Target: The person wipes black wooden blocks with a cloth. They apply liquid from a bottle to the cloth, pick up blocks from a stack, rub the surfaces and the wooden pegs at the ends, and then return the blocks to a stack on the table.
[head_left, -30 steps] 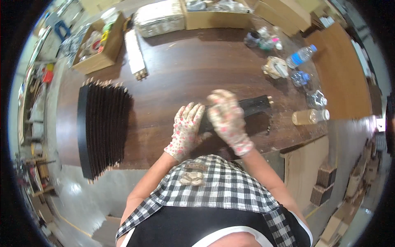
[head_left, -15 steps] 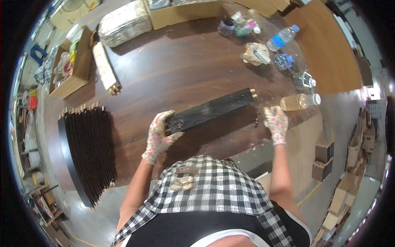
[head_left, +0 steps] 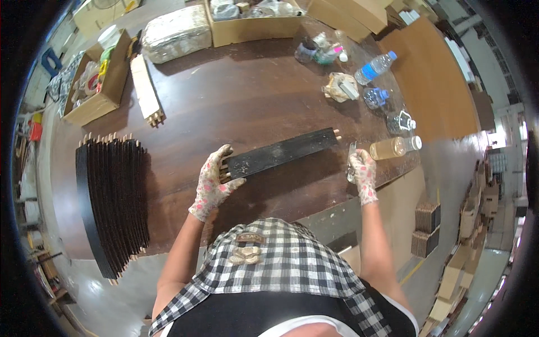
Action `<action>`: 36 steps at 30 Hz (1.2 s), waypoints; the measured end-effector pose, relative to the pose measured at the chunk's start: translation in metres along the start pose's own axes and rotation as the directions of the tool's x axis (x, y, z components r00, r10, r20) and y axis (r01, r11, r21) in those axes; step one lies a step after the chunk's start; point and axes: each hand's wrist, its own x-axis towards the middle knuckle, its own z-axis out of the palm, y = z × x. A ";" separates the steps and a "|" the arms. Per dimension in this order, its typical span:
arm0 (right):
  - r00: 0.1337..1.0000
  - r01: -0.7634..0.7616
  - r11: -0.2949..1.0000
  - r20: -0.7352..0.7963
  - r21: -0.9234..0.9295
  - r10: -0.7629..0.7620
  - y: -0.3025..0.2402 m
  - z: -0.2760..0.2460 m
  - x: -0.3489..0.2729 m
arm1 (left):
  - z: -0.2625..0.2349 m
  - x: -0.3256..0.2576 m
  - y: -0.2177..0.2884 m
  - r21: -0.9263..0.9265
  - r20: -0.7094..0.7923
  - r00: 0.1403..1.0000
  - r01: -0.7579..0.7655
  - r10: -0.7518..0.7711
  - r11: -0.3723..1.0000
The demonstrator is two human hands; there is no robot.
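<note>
My left hand, in a white glove with pink spots, is closed round the near left end of a black wooden slat bundle. Light round dowels stick out of both its ends, and it slants up to the right above the table. My right hand, in a matching glove, pinches a slim, metallic-looking tool beside the slats' far end; its exact kind is too small to make out. At the left stands a row of many similar black slats with dowel ends.
On the brown table lie a pale dowelled piece, a wrapped block and a cardboard box of supplies. To the right are a bottle of amber liquid, a water bottle and a crumpled wad.
My right hand has closed on the slim tool lying near the slats' far end and lifted it slightly. The left hand keeps its hold, and the whole view has shifted a little.
</note>
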 end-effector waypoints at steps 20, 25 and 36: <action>0.675 0.737 0.564 0.384 -0.372 -0.630 -0.122 0.153 -0.086 | 0.004 -0.007 -0.020 -0.206 -0.022 1.000 -0.004 -0.001 0.979; 0.544 0.838 0.456 0.391 -0.299 -0.743 -0.128 0.173 -0.110 | 0.003 -0.004 -0.021 -0.078 -0.009 0.996 -0.091 0.090 0.993; 0.743 0.656 0.542 0.328 -0.525 -0.583 -0.124 0.140 -0.070 | 0.005 -0.006 -0.027 -0.117 -0.051 0.992 -0.121 0.116 0.986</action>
